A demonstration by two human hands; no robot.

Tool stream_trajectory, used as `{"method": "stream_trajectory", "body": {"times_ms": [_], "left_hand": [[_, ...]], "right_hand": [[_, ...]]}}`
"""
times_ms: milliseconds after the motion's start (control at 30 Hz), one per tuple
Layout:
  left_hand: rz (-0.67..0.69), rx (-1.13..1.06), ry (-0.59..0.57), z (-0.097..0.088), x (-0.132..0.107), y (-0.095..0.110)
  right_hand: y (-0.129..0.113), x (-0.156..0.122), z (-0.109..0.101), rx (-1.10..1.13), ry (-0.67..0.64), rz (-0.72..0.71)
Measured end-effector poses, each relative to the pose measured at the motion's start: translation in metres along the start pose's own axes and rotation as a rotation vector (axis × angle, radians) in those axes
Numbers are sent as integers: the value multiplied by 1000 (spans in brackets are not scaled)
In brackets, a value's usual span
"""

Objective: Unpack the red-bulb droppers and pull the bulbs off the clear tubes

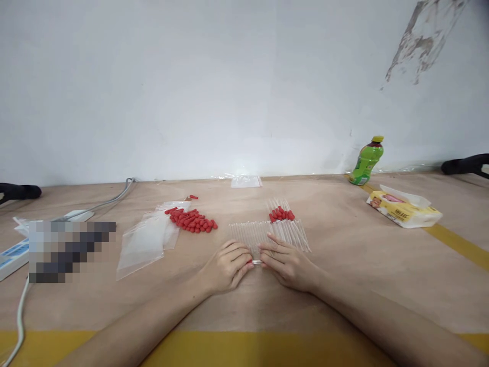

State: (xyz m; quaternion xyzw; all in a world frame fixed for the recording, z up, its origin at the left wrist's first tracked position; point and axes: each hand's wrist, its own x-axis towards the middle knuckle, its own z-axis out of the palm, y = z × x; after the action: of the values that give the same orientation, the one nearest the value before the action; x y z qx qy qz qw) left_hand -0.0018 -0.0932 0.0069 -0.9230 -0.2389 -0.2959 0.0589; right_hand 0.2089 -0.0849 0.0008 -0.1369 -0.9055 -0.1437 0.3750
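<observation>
In front of me, a thin transparent glass tube (257, 262) lies level between my two hands. My left hand (229, 265) is closed in a pinch at its left end, where a bit of a red rubber bulb (250, 261) shows at the fingertips. The tube's right end is pinched by my right hand (288, 265), whose index finger stretches forward. Just beyond the hands is a row of glass tubes (244, 232). Behind it lie droppers with red bulbs (281, 214). A heap of loose red rubber bulbs (193, 221) sits to the left.
Plastic bags (143, 244) lie left of the heap, with a power strip (15, 255) and cable (114, 199) farther left. At the right are a tissue pack (405, 209) and a green bottle (367, 163). A wall (191, 102) closes off the back.
</observation>
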Motion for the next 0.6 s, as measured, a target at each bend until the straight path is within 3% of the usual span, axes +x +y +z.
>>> {"method": "stream_trajectory", "body": {"times_ms": [167,233,300,400,500,600], "left_hand": [[-18,-13,10,-2,-8,-4],[-70,23,53,-8,-13,-12],[-160,111,123,-19,-16,-24],[-396,233,233,-45,-17,-52],[-676,317,302,-75,-14,-86],[-910,332,146,-98,-9,-117]], "right_hand": [[9,-10,-8,-9,13,-30],[21,-17,-14,-22,49,71],[35,-23,-22,-91,71,288],[49,-27,-31,-268,20,610],[53,-27,-32,-266,-71,794],[51,-26,-26,-200,-112,916]]}}
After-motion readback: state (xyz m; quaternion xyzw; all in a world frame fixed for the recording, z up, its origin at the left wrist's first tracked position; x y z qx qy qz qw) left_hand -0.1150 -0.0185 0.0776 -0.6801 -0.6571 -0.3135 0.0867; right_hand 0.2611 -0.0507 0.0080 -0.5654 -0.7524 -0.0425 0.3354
